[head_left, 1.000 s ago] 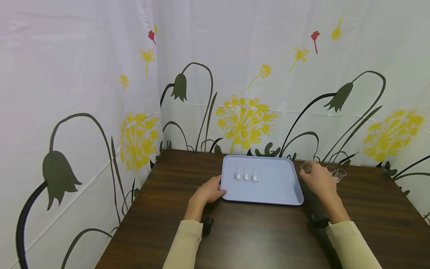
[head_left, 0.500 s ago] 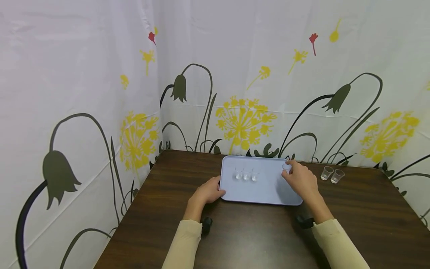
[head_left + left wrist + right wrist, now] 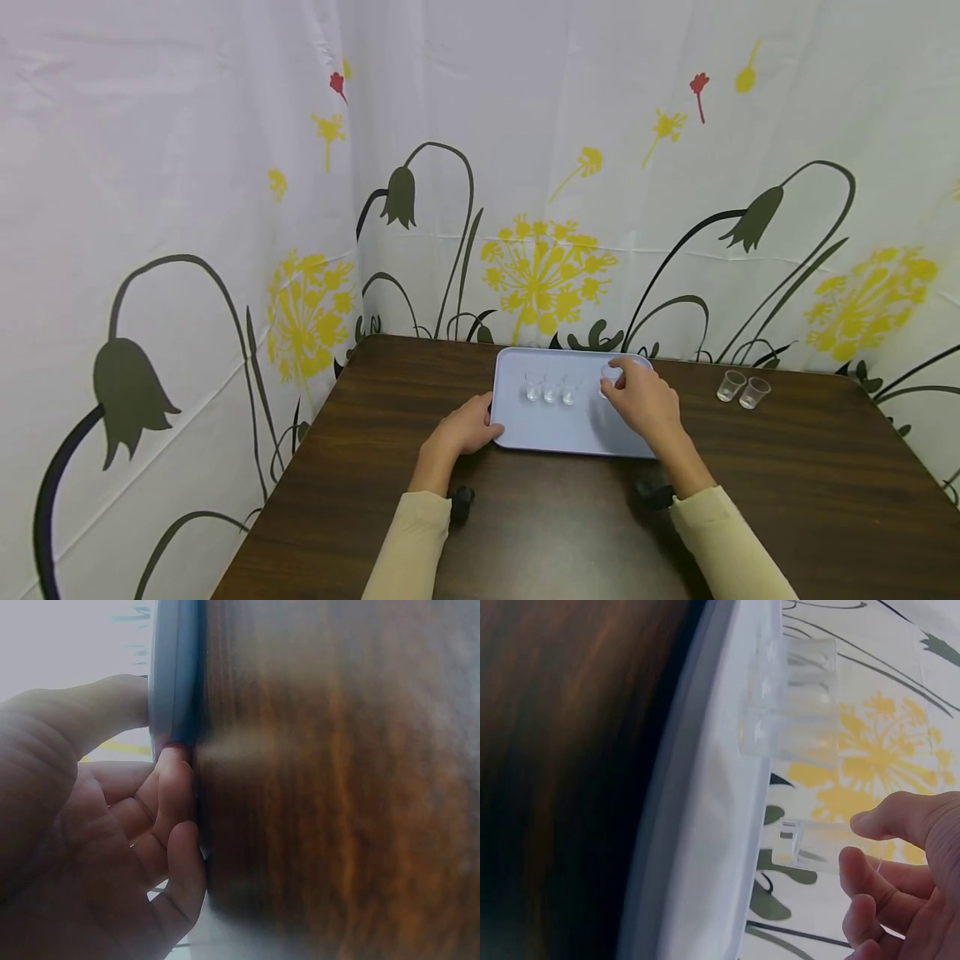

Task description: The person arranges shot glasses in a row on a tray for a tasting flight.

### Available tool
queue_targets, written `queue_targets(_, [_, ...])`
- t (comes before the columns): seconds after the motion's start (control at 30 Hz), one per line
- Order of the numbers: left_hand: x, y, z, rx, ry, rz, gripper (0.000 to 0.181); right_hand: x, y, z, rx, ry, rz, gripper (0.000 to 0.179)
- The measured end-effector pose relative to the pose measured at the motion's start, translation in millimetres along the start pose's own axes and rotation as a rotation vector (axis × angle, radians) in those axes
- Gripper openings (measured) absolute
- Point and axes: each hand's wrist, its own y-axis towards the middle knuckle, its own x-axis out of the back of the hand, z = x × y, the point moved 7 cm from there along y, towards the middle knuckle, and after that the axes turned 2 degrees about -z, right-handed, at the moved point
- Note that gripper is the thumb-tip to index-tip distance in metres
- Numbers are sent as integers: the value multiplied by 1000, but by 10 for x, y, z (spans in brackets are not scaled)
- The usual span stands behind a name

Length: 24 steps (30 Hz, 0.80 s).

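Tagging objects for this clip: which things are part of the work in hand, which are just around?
In use:
- right hand, pinching a clear cup over the tray
- blue tray, its edge gripped by the left hand
- three clear cups in a row on the tray
- two clear cups on the table, right of the tray

Just around:
- brown table
- flowered curtain

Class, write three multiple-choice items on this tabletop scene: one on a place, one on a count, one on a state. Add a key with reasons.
1. Where does the left hand rest?
A. on the tray's left edge
B. on the curtain
C. on the spare cups

2. How many clear cups stand on the table right of the tray?
A. none
B. two
C. five

3. What is the right hand doing?
A. lying flat
B. pinching a small clear cup over the tray
C. pointing upward

Key: 1 A, fingers meet the rim; 2 B, a pair stands there; 3 B, fingertips hold the cup.
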Motion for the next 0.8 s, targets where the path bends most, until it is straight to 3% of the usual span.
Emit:
queue_targets(0.57, [177,-206,-191,-22,-34,-13,50,-202,4,102,31,7,58,42])
queue_targets(0.7, [139,-171,-163,-10,-24,-9,51,-248,9,89,18,18,89,43])
queue_targets(0.8, [56,-68,-72,-6,-27,-1,52,-280,15,82,13,30,102,43])
